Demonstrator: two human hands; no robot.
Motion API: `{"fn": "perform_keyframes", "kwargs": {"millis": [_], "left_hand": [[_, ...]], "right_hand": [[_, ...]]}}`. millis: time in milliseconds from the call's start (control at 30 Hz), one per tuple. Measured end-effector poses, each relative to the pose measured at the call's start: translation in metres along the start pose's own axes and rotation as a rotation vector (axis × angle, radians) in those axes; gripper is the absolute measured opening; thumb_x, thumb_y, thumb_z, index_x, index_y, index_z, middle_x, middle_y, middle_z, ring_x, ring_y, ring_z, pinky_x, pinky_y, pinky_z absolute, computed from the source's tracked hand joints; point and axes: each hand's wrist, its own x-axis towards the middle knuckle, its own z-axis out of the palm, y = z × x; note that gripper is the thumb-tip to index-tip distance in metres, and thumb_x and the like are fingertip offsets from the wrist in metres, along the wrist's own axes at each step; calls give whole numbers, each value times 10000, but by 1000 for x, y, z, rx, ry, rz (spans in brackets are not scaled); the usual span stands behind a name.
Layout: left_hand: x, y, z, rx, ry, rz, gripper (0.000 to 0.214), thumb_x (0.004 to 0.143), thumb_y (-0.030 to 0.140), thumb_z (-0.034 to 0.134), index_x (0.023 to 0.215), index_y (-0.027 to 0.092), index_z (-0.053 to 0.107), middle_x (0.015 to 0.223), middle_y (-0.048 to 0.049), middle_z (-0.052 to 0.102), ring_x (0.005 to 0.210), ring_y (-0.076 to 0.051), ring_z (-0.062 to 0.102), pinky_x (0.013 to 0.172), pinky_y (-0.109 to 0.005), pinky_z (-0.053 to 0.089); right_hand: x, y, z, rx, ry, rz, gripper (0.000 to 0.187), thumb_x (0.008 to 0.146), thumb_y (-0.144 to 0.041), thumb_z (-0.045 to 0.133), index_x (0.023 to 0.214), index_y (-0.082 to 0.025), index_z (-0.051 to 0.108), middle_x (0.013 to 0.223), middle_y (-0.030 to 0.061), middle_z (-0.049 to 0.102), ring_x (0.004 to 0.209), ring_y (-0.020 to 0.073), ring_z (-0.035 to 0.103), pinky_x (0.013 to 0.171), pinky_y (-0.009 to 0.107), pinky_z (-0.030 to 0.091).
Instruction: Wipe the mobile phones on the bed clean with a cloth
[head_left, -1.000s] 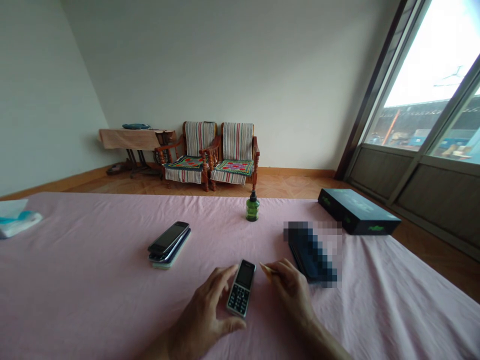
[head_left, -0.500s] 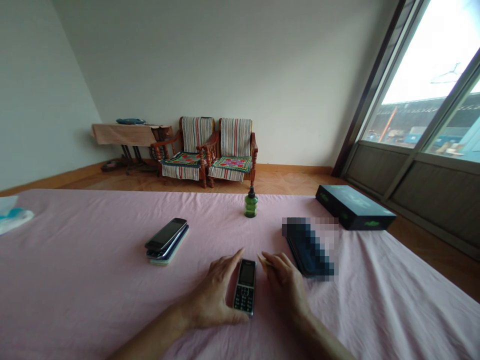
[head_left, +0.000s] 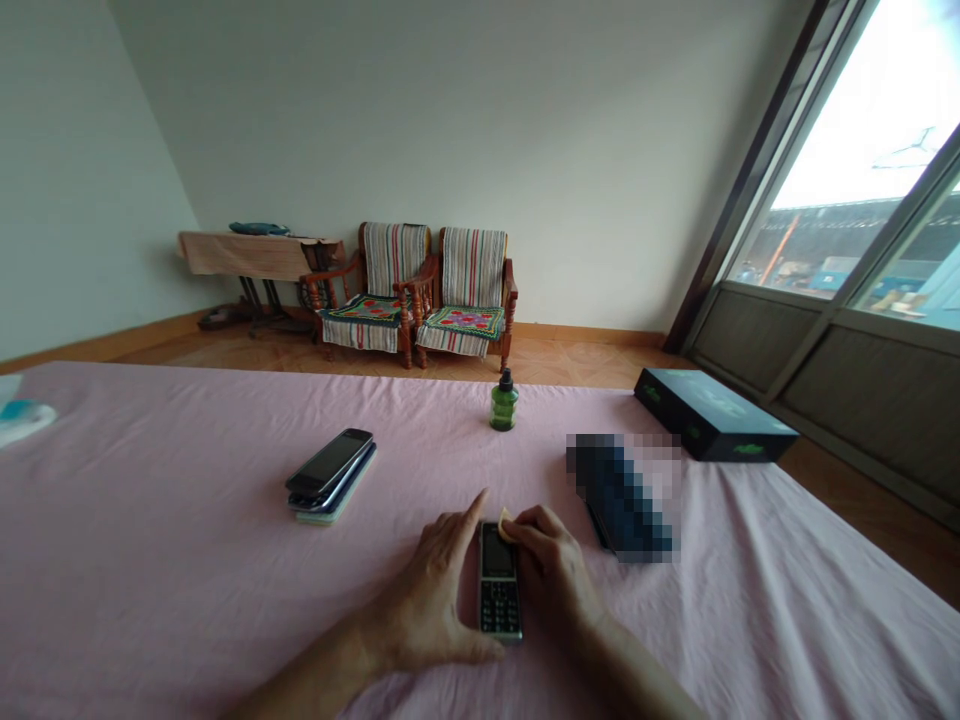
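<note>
A small black keypad phone (head_left: 499,584) lies flat on the pink tablecloth (head_left: 150,560) right in front of me. My left hand (head_left: 431,600) rests against its left side, index finger stretched forward and thumb at the phone's near end. My right hand (head_left: 551,575) is closed in a pinch on a small yellowish piece (head_left: 506,524), which touches the top right corner of the phone.
A stack of smartphones (head_left: 330,477) lies to the left. A small green bottle (head_left: 504,402) stands farther back. A dark blurred object (head_left: 622,495) lies to the right, a black flat box (head_left: 712,414) beyond it. A white-blue pack (head_left: 19,420) sits at the left edge.
The phone has been turned straight and laid flat. My right hand moved left, bringing the yellowish piece onto the phone's top. My left hand slid forward along the phone's side.
</note>
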Motion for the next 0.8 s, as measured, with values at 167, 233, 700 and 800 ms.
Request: {"fn": "perform_keyframes", "kwargs": {"millis": [167,233,700,800], "left_hand": [[0,1,2,-11,24,19,1361,504,305,876,1492,290,-59,1393,-124,413,1279,-373,369,1072,-589,250],[0,0,3,-17,25,11,1364,492,303,886,1493,285,-40,1379,-125,424,1273,-374,376,1070,-589,253],[2,-5,5,-32,86,80,1405,451,338,896,1491,297,-47,1292,-110,496,1162,-366,472,1011,-565,331],[3,-7,7,-25,82,65,1426,446,328,897,1486,301,-77,1329,-114,478,1193,-373,450,1021,-568,317]], "right_hand": [[-4,-7,-4,-67,-64,-14,358,827,-15,400,945,-182,693,817,50,557,707,152,553,644,238,447],[-10,-13,-6,-67,-102,-18,346,828,-9,396,927,-176,683,823,54,547,717,155,546,637,237,441],[-7,-31,-12,-274,-148,-60,273,827,6,468,810,-194,652,804,33,551,741,162,507,667,275,382],[11,-29,-8,-323,-123,-77,240,851,-23,501,786,-192,660,793,33,556,758,166,495,681,280,375]]}}
